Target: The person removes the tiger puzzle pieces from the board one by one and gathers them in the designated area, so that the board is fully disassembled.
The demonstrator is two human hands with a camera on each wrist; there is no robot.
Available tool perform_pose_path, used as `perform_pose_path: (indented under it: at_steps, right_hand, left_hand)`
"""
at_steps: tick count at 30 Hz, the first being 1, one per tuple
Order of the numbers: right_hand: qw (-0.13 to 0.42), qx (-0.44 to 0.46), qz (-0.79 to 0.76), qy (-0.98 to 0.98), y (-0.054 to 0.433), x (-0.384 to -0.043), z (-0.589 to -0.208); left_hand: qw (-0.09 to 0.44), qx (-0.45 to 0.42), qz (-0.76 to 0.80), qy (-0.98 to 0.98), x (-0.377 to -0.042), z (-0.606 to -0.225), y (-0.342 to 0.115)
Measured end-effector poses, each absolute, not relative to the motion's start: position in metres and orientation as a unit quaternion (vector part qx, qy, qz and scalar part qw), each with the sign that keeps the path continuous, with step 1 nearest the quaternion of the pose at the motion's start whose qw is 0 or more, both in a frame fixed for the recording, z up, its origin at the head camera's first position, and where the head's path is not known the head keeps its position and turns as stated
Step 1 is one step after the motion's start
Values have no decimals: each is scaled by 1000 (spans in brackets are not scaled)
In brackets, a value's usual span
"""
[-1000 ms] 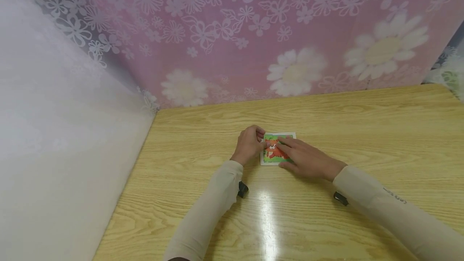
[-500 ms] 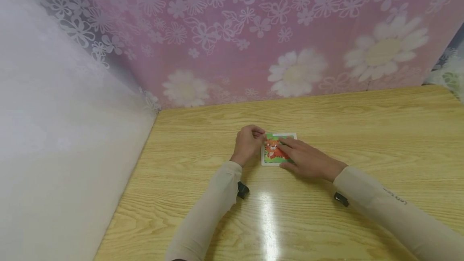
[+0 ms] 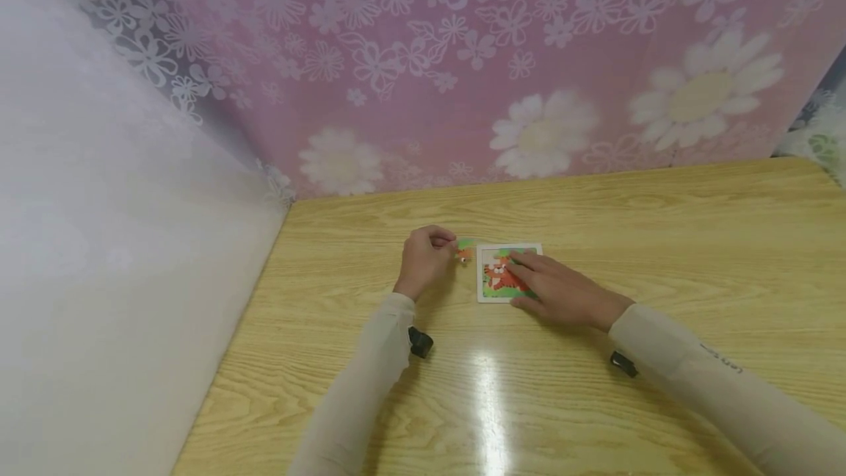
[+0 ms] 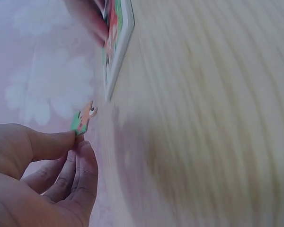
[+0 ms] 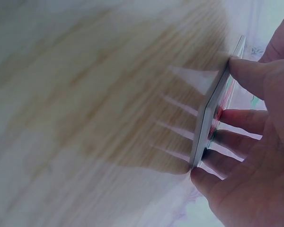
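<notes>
My left hand [image 3: 424, 261] pinches a small jigsaw piece [image 3: 465, 251] between thumb and fingertips, just left of the puzzle board. Orange and green, with part of an eye printed on it, the piece [image 4: 84, 119] is held up off the table in the left wrist view. The white-rimmed square puzzle board [image 3: 480, 279] lies flat, showing an orange tiger on green; its upper left corner is bare and pale. Over the board's right side rests my right hand [image 3: 562, 289], fingers spread across the picture. In the right wrist view, its thumb and fingertips touch the board [image 5: 204, 120] near its edge.
The wood-grain table [image 3: 661, 241] extends on all sides of the board. A pink flowered curtain [image 3: 423, 116] hangs at the back, and a white surface [image 3: 165, 255] borders the left. Dark wrist devices [image 3: 421, 342] sit under both forearms.
My left hand has lifted the jigsaw piece out of the board's upper left corner and carried it left. The right hand stays on the board.
</notes>
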State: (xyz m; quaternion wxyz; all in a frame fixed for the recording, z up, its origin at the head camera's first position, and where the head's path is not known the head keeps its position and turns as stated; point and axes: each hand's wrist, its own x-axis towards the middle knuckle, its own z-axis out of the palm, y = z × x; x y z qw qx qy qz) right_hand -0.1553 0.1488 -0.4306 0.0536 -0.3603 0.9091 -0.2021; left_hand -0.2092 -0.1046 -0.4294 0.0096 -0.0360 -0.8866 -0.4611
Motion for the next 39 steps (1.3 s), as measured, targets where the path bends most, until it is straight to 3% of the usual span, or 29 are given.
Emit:
perform_pose_path:
  at_steps: [22, 39]
  right_hand:
    - [42, -372, -201, 905, 150, -155, -431]
    - [38, -373, -200, 905, 150, -155, -432]
  left_hand:
    - [-3, 58, -454, -889, -208, -426, -179]
    - [-10, 80, -446, -892, -208, -430, -203]
